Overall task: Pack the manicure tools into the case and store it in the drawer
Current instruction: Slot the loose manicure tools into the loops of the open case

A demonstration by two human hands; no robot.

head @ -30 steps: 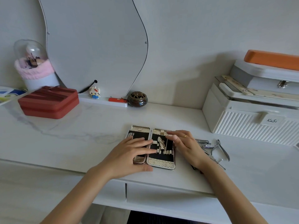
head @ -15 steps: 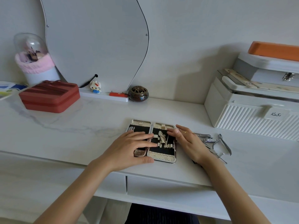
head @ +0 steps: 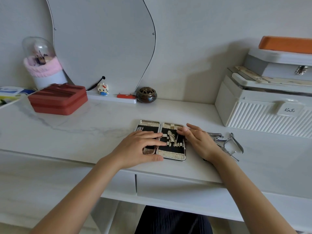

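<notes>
An open manicure case (head: 172, 153), silver-edged with a black lining, lies flat on the white desk (head: 84, 132). My left hand (head: 140, 147) rests on its left half with fingers straight, reaching across the hinge. My right hand (head: 199, 141) lies at the case's right edge, fingers straight, fingertips touching the upper right corner. A few tools sit in the right half's loops. Loose metal tools (head: 226, 142), among them cuticle nippers (head: 236, 142) and a clipper, lie on the desk just right of my right hand. A closed drawer front (head: 177, 186) sits below the desk edge.
A red zip case (head: 57, 98) stands at the back left beside a pink-trimmed dome jar (head: 42, 65). A curved mirror (head: 101, 44), a small figurine (head: 103, 89) and a brown pot (head: 146, 95) line the wall. White storage boxes (head: 263, 105) stand at the right.
My right hand's fingers have straightened and slid slightly off the case's inside toward its right edge. The left hand stays put. The camera tilted down a little.
</notes>
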